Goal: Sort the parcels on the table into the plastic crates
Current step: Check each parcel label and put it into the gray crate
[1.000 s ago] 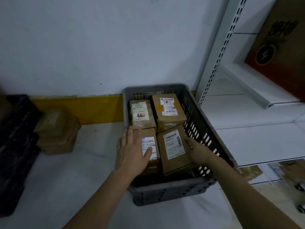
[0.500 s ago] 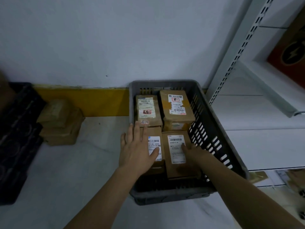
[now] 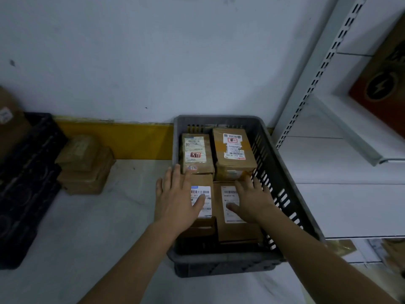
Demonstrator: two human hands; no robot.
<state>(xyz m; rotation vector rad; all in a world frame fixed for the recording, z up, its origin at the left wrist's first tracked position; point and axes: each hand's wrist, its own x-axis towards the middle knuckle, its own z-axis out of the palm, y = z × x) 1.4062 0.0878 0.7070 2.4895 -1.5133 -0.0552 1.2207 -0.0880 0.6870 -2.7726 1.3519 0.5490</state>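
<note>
Black crate [image 3: 26, 183] far left w/ a box stack [image 3: 85, 164] beside it on the table [image 3: 87, 238]. Left hand [image 3: 177, 198] flat, fingers straight, on the near-left parcel [image 3: 202, 199] in the grey crate [image 3: 282, 178]. Right hand [image 3: 252, 199] likewise flat on the near-right parcel [image 3: 228, 224], gripping nothing. Two more parcels [image 3: 234, 148] behind.

My left hand [image 3: 175, 200] and right hand [image 3: 252, 199] cover parts of two parcel labels; their print is too small to read. The black crate [image 3: 26, 183] runs off frame left.
</note>
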